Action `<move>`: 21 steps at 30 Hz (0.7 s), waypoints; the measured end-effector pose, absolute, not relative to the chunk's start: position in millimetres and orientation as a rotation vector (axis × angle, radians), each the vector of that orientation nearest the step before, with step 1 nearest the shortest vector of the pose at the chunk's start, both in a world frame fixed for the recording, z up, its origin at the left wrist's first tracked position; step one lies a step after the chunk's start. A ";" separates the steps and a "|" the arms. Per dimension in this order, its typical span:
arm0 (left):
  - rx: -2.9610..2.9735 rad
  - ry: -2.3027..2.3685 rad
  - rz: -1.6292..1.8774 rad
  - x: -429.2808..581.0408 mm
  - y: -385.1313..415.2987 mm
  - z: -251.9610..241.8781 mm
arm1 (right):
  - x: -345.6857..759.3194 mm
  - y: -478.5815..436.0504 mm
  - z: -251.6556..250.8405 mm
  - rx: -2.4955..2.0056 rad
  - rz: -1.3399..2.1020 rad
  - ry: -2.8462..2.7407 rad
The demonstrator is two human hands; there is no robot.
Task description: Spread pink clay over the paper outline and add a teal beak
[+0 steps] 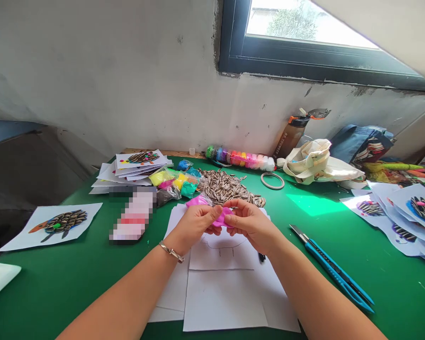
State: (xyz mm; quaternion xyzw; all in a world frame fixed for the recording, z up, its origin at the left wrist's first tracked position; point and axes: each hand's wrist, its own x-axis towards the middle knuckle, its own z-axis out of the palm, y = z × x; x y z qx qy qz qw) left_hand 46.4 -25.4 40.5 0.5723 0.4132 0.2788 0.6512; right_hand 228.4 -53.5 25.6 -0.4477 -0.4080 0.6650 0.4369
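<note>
Between the fingers of both hands is a piece of bright pink modelling clay (220, 219). My left hand (198, 221), with a silver bracelet at its wrist, pinches the clay's left side. On the other side my right hand (250, 223) grips it with thumb and fingers. Beneath them lies a white paper (219, 259) with a pencil-like outline, partly covered by the hands. More pink clay in a clear bag (197, 200) rests just behind my left hand. A heap of striped sunflower seeds (230, 186) spreads behind the hands.
Bagged coloured clay (180, 182) and stacked seed pictures (138, 165) stand back left. A seed picture (63, 224) lies left. Right of my arm is a blue utility knife (333, 267), blade out. Farther back are a tape ring (272, 180), a bottle (292, 134) and a cloth bag (311, 163).
</note>
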 end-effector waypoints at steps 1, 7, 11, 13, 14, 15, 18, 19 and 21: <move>1.301 0.938 0.617 45.9 -25.4 40.6 | 228.7 -53.1 25.5 -1.129 1.626 -1.023; 1.324 0.969 0.571 44.9 -25.0 39.2 | 230.2 -50.9 24.4 -1.181 1.538 -1.060; 1.355 0.966 0.572 45.5 -24.4 39.1 | 228.5 -51.4 23.2 -1.208 1.554 -1.076; 1.365 0.970 0.577 45.6 -24.4 40.2 | 227.3 -52.2 23.2 -1.210 1.579 -1.105; 1.369 0.971 0.578 45.6 -24.5 40.9 | 226.8 -52.7 23.6 -1.210 1.583 -1.126; 1.372 0.972 0.580 45.6 -24.7 41.7 | 226.3 -53.2 24.1 -1.210 1.579 -1.147; 1.379 0.963 0.578 45.5 -25.6 43.9 | 225.6 -55.1 27.3 -1.210 1.529 -1.196; 1.379 0.956 0.577 45.4 -25.7 44.3 | 225.7 -55.8 28.9 -1.209 1.514 -1.207; 1.374 0.942 0.578 44.8 -25.4 44.7 | 226.1 -57.1 32.5 -1.201 1.530 -1.208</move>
